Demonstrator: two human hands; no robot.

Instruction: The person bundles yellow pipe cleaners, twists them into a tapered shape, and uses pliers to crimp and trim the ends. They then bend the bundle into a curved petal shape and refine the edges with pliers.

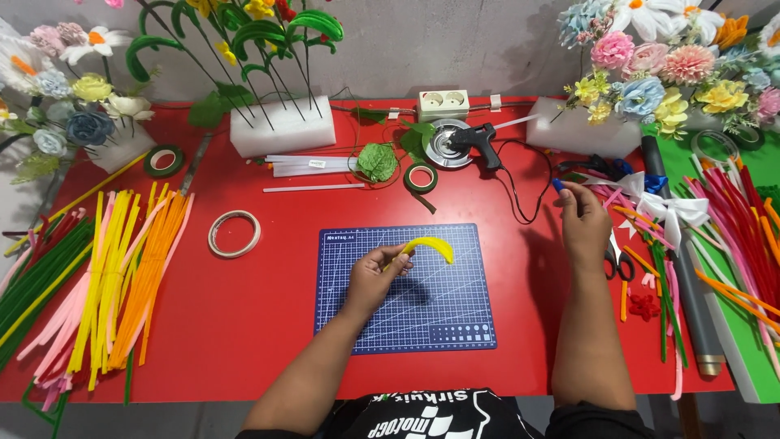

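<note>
The small blue piece (557, 184) at the right hand's (583, 218) fingertips is mostly hidden; what it is cannot be told. The scissors (617, 264) sit half covered by that wrist. The yellow stem (431, 246) is fuzzy and bent into an arch, held over the blue mat (439, 317). The left hand (375, 276) pinches its lower end between thumb and fingers, forearm angled inward. The right hand's fingers are pressed together around the blue piece above the red table (244, 317).
</note>
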